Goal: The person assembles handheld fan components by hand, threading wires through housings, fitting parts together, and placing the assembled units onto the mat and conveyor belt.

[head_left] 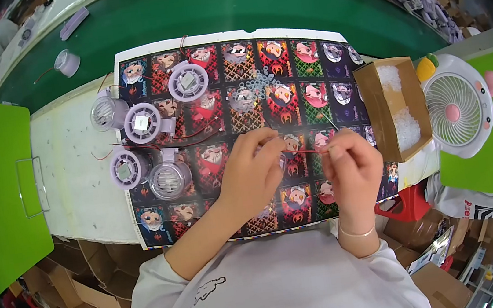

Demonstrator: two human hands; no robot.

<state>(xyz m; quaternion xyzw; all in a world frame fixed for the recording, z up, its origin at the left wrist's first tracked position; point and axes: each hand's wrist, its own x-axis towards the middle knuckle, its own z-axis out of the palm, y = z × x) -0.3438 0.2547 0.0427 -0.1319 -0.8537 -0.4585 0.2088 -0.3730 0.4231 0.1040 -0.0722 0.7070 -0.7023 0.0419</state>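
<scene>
A thin red wire (304, 151) runs between my two hands over the middle of the printed sheet. My left hand (253, 167) is closed around its left end, with fingers curled; part of a small clear piece shows under them, too hidden to name. Thumb and fingertips of my right hand (351, 162) pinch the wire's other end. A thin dark stick-like piece (331, 121) sticks up behind that hand; I cannot tell whether it is held. Several lilac fan units with clear cups stand to the left, among them one fan unit (143, 123) with wires attached.
Small clear rings (259, 83) lie loose on the printed sheet (169, 228). At right, a cardboard box (397, 101) holds clear small parts beside a white fan (455, 110). Beyond is a green belt (204, 8) with a lilac cup (67, 63). Green panels flank the table.
</scene>
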